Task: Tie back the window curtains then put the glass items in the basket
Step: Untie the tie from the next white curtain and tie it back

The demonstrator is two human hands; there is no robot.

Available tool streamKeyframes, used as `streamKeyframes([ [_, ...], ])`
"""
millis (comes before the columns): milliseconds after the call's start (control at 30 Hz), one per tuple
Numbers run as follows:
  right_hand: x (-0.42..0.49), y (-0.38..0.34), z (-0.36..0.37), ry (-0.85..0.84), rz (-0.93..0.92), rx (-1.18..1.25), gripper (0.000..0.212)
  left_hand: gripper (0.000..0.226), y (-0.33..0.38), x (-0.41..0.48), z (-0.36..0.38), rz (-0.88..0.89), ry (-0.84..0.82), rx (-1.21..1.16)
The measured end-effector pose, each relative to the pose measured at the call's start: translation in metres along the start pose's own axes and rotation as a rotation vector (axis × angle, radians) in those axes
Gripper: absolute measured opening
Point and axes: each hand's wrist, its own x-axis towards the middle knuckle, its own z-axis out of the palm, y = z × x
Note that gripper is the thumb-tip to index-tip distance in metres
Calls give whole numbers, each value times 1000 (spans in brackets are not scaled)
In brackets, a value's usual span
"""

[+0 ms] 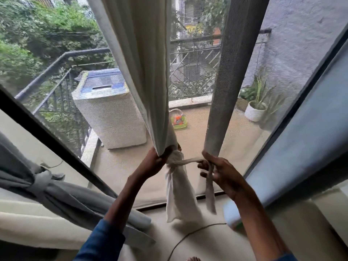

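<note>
**White curtain being tied at the middle of the window**

- White curtain [143, 72]: hangs at the centre of the window, bunched into a narrow neck low down, with its tail falling loose below to the floor [207, 242].
- Tie strip [186, 161]: pale cloth band wrapped round that neck. One end is pulled taut sideways to the right and the rest droops down past the fingers.
- Left hand [158, 159]: fingers curled tight round the bunched curtain just above the wrap. A blue sleeve [101, 242] covers the forearm.
- Right hand [216, 170]: pinches the taut end of the strip between thumb and fingers, a little apart from the curtain.
- Mesh panel [231, 72]: grey, hanging just right of the white curtain, its lower end just above the right hand.
- Grey curtain [75, 200]: far left, inside the dark window frame [56, 140], already gathered and cinched with a knotted grey band [42, 178].
- Cord [188, 236]: thin and dark, trailing across the floor below the hands.
- Outside, through the screen: a washing machine [107, 110] beside the balcony railing [47, 69], and a potted plant [256, 110] in a white pot at the right wall.
</note>
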Motion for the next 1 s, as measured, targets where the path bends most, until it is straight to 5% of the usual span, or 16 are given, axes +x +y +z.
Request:
streamKeyframes([
  [200, 4, 0, 4, -162, 53, 482, 27, 27, 2, -11, 17, -36, -18, -73],
  [333, 10, 8, -3, -231, 14, 523, 37, 35, -1, -20, 19, -69, 37, -85],
  [567, 26, 30, 2, -168, 17, 594, 26, 14, 2, -28, 24, -69, -57, -104],
  [733, 28, 35, 1, -159, -9, 600, 27, 36, -2, -33, 28, -53, -45, -84],
  [1000, 35, 38, -16, -149, 1, 620, 32, 16, 0, -35, 28, -27, -3, -124],
])
